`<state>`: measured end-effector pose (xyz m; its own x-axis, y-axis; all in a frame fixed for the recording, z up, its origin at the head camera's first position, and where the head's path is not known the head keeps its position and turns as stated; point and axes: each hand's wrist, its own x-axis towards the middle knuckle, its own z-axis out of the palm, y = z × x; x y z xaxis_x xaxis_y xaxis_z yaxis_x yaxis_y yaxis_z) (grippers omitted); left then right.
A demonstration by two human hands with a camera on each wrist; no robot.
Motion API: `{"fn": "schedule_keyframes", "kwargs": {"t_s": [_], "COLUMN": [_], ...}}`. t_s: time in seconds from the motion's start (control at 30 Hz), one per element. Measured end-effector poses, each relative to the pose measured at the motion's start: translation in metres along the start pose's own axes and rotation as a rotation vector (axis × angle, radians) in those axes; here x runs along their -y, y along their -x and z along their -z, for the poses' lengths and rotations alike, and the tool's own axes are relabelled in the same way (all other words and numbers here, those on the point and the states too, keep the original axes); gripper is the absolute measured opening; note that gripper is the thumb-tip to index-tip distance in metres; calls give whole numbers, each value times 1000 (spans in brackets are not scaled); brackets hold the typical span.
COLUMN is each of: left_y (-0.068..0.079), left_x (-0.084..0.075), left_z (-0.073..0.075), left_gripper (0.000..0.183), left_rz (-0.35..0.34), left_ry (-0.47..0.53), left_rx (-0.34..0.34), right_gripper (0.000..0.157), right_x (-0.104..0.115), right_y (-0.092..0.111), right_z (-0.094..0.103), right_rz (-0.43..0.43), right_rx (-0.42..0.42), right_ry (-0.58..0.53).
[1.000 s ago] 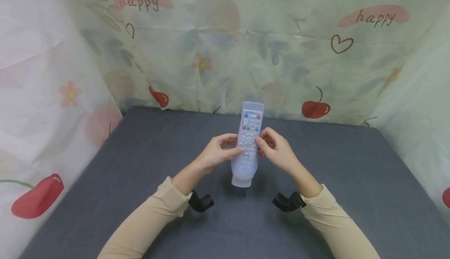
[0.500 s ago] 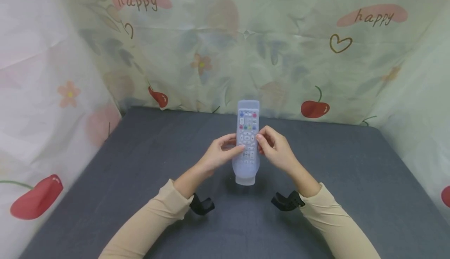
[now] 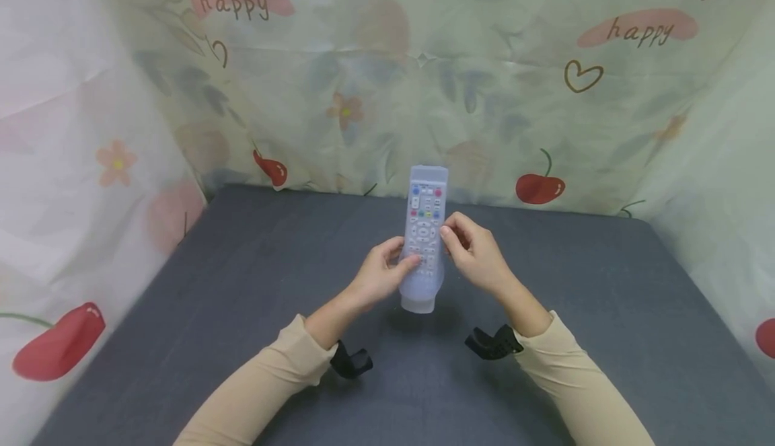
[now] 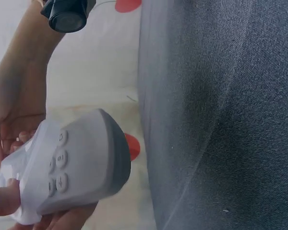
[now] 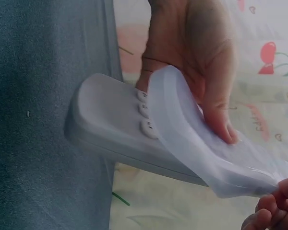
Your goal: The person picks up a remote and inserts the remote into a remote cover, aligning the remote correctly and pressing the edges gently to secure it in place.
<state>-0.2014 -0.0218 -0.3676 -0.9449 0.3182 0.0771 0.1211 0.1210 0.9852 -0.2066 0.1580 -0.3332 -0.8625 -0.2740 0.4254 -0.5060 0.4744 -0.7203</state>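
A light grey remote control [image 4: 84, 163] is held above the table, its far end tilted up, inside a translucent silicone cover [image 3: 428, 175]. The remote's near end [image 5: 108, 112] protrudes bare from the cover, as both wrist views show. My left hand [image 3: 377, 275] grips the covered remote from the left, thumb on the button face and fingers behind it. At the right side, my right hand [image 3: 480, 256] pinches the cover's edge between thumb and fingers. In the right wrist view the cover's rim [image 5: 163, 100] stands away from the remote's buttons.
A dark grey table [image 3: 290, 251] lies beneath the hands. Patterned curtains [image 3: 375, 96] with cherries and hearts enclose it at the back and both sides. Black wrist cameras [image 3: 352, 360] sit below both wrists.
The remote has straightened from a slight lean and risen a little, shifting slightly left. My left hand has moved slightly lower along it; my right hand has risen a little, still pinching the cover's edge.
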Motion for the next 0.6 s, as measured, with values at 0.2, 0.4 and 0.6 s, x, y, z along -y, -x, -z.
{"fn": "schedule_keyframes", "kwargs": {"t_s": [0.2,0.4,0.6], "left_y": [1,1,0], "left_x": [0,3,0], "left_z": [-3,-5,-6], "left_gripper": [34,33,32], "left_rz": [-11,0,14], "left_ry": [-22,-34,-11], "left_rx": [-71,-128,-152], "right_gripper": [13,12,11], "right_x": [-4,-4,-6], "right_y": [0,1,2], "right_z": [-4,-7,-10], "right_rz": [-4,-6,-12], "right_rx": [1,11,-13], "right_ry": [75,141,138]}}
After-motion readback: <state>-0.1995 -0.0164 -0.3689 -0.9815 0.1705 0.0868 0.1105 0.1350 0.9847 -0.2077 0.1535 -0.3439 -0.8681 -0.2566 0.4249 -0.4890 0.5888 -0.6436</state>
